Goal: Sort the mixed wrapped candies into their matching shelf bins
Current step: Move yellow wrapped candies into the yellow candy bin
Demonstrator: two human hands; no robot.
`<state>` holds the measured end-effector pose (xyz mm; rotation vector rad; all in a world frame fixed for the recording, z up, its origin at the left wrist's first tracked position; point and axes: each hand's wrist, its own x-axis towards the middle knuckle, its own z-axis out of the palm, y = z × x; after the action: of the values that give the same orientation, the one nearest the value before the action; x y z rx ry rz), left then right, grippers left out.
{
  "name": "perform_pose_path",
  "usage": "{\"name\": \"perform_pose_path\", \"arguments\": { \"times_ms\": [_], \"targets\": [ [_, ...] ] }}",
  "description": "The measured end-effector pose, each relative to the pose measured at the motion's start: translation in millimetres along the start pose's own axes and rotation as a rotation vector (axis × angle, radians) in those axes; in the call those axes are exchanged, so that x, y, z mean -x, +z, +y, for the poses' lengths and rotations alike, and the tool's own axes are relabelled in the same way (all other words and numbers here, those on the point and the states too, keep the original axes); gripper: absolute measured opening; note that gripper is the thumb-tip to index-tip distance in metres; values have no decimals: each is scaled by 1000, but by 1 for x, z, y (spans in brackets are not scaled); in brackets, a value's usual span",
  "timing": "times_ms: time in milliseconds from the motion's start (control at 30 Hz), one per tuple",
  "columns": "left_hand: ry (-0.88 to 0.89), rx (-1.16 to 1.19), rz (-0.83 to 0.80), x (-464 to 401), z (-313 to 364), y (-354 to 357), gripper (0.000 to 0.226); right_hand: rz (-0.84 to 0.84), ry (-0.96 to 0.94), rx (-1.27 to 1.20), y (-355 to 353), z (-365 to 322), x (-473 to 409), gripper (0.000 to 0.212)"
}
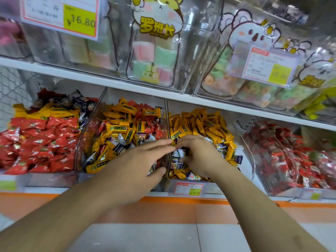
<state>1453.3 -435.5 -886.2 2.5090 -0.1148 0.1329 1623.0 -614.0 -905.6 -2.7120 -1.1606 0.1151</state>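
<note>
Where hands point(174, 153) meet, candies point(179, 155) half-hidden.

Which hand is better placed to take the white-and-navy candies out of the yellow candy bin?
The right hand, probably. Its curled fingers already lie on the white-and-navy candies inside that bin. The left hand is flat, above the divider.

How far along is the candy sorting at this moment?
Early to midway. Looks done: the far-left bin is mostly red candies in front. In hand: the right hand picks at white-and-purple candies in the yellow bin, with the left hand open beside it. Left: the middle bin holds yellow, red and white wrappers mixed, and strays remain among the yellow ones.
</note>
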Motion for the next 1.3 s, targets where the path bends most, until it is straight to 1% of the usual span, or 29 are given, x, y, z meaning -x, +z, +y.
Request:
{"name": "perform_pose_path", "arguments": {
  "times_ms": [67, 267, 367, 467, 567, 667, 767, 833, 867, 967, 1000, 1067, 1167, 1233, 1300],
  "targets": [
    [-2, -7, -1, 1, 0, 0, 58, 10, 7, -22, 0, 1, 2, 36],
    [1, -16, 9, 1, 0, -1, 57, 8, 33, -147, -2, 1, 8, 29],
    [8, -20, 18, 0, 1, -1, 57, 72, 46, -244, -6, 0, 14, 19],
    [19, -20, 45, 0, 1, 0, 54, 142, 49, -283, -13, -1, 20, 19],
    [15, -7, 103, 0, 1, -2, 46, 253, 88, -308, -23, -7, 24, 18],
    [-32, 7, 193, 0, 1, -9, 37, 358, 140, -468, -36, -22, 28, 12],
    [-110, -4, 285, 3, -2, -19, 36, 379, 57, -693, -46, -49, 29, 8],
    [-139, -26, 327, 7, -4, -25, 39, 343, 2, -743, -48, -62, 26, 12],
    [-148, -35, 334, 8, -4, -26, 42, 320, -4, -730, -48, -63, 24, 15],
    [-116, -79, 310, 13, -2, -26, 53, 283, 68, -564, -45, -50, 23, 25],
    [-91, -92, 283, 13, -1, -24, 56, 246, 96, -498, -42, -42, 24, 31],
    [-40, -99, 204, 11, 1, -19, 59, 110, 128, -369, -35, -30, 28, 41],
    [17, -83, 90, 7, 4, -8, 59, -84, 108, -227, -22, -23, 30, 47],
    [23, -77, 50, 5, 6, -3, 58, -126, 63, -188, -16, -22, 27, 48],
    [12, -82, 32, 3, 6, 1, 59, -149, 15, -143, -13, -20, 24, 57]
  ]
}}
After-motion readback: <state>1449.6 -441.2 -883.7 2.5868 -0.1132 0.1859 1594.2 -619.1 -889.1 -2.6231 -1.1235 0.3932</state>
